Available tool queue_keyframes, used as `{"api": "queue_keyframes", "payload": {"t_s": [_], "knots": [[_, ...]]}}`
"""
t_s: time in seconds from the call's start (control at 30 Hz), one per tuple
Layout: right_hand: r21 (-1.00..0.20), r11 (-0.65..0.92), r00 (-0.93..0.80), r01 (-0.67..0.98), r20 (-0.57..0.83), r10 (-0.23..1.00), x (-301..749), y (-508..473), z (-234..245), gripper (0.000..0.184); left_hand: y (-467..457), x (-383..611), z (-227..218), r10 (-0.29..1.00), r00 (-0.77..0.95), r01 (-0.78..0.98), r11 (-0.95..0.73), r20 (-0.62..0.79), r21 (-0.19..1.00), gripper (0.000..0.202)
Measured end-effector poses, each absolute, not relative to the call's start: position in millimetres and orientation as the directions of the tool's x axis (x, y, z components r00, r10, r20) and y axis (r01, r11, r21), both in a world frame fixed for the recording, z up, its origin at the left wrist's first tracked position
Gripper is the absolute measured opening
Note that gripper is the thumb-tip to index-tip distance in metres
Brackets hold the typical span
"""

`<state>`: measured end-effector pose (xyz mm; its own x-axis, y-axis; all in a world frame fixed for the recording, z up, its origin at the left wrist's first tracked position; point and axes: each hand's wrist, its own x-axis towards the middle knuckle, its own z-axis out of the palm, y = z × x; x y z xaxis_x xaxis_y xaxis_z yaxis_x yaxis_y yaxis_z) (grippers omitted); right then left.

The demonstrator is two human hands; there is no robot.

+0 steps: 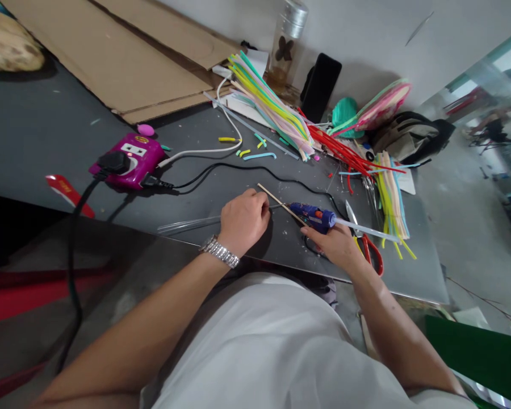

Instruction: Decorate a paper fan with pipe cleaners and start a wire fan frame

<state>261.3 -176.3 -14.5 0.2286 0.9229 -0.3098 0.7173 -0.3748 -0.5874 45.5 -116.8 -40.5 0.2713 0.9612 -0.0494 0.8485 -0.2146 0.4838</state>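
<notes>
My left hand (243, 218), with a metal watch on its wrist, is closed in a pinch on a thin wooden stick (281, 203) that lies slanted on the dark table (204, 187). My right hand (333, 243) is wrapped round a blue glue gun (313, 216). The gun's nozzle touches the stick just right of my left hand, and a clear glue stick pokes out of its back toward the right.
A purple power strip (130, 159) with black and white cables sits at the left. Bundles of coloured strips (272, 102), red ones (344, 153) and yellow ones (392, 199) crowd the far right. Red-handled scissors (368, 244) lie beside my right hand. Cardboard sheets (123, 57) lean at the back.
</notes>
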Motion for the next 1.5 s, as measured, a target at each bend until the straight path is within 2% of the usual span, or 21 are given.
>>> {"api": "queue_keyframes", "payload": {"t_s": [0.23,0.4,0.53,0.63,0.77,0.9,1.1,1.5], "knots": [[-0.558,-0.400,0.237,0.727,-0.343,0.909,261.1,-176.3,-13.2,0.043,-117.9,45.0,-44.1,0.962,0.271,0.835,-0.224,-0.020,0.503,0.017],[-0.622,-0.406,0.250,0.670,-0.325,0.912,261.8,-177.6,-13.3,0.045,-116.2,41.6,-43.2,0.963,0.269,0.791,-0.220,0.000,0.571,0.017],[-0.746,-0.435,0.265,0.505,-0.346,0.900,266.1,-180.0,-3.6,0.041,-112.1,33.9,-39.2,0.966,0.254,0.688,-0.222,0.058,0.691,0.015],[-0.863,-0.373,0.210,0.340,-0.316,0.925,272.5,-182.4,3.5,0.041,-109.6,28.0,-35.1,0.963,0.248,0.572,-0.236,0.109,0.786,0.013],[-0.924,-0.322,0.147,0.208,-0.296,0.944,276.5,-187.0,7.7,0.044,-110.7,23.9,-28.7,0.954,0.243,0.457,-0.271,0.174,0.847,0.014],[-0.946,-0.304,0.112,0.114,-0.292,0.950,272.7,-192.1,9.6,0.044,-116.5,23.6,-20.4,0.939,0.238,0.431,-0.331,0.248,0.839,0.016],[-0.952,-0.287,0.108,0.107,-0.276,0.955,269.3,-195.0,14.3,0.045,-124.3,25.2,-8.3,0.902,0.251,0.464,-0.431,0.352,0.774,0.016],[-0.952,-0.280,0.134,0.121,-0.264,0.955,272.1,-193.9,8.6,0.047,-124.5,27.4,-10.0,0.908,0.259,0.469,-0.415,0.328,0.780,0.016]]}}
